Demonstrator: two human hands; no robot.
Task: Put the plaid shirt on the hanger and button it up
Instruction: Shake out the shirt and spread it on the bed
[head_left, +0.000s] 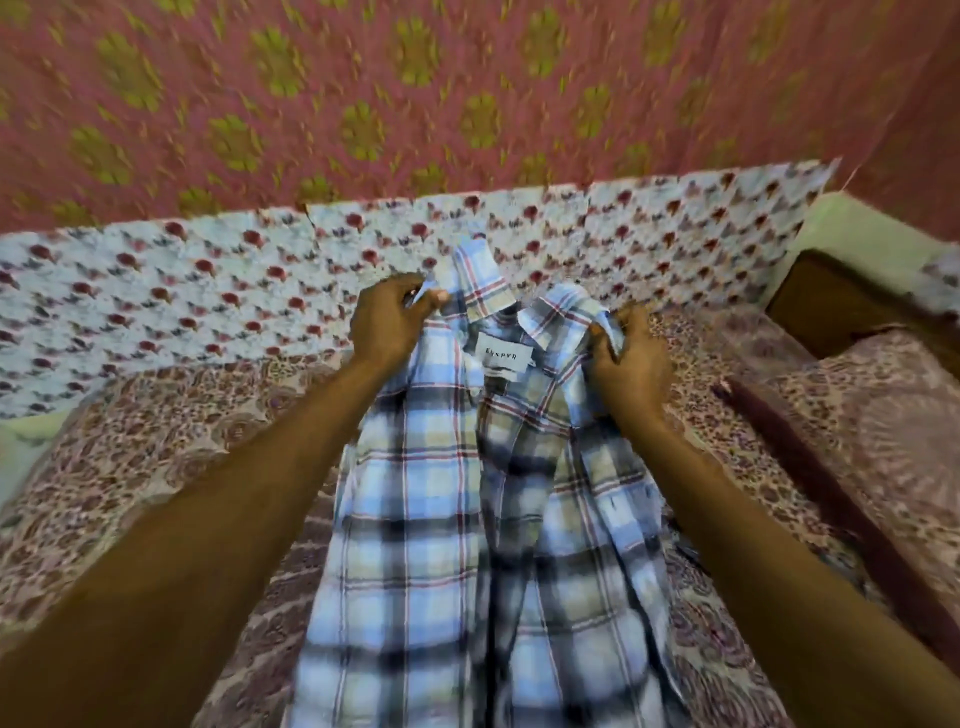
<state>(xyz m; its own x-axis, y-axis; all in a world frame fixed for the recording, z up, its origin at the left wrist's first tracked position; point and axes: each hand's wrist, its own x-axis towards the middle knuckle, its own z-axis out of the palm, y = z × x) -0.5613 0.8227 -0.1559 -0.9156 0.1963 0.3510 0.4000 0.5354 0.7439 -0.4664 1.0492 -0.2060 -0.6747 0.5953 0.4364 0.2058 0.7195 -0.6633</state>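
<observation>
Plaid shirt (447, 519) between both gripping hands

We hold the plaid shirt (441, 493) up before us over the bed (156, 457), our left hand (387, 322) gripping it just left of the collar (480, 283) and our right hand (626, 358) gripping it just right of the collar, with the neck label (504, 355) between the two hands. The shirt hangs down between our forearms, its front edges apart. Behind the bed a printed sheet (208, 291) runs along the foot of the wall (415, 93), and to our right, beside the bed, lies a cushioned seat (904, 415).
</observation>
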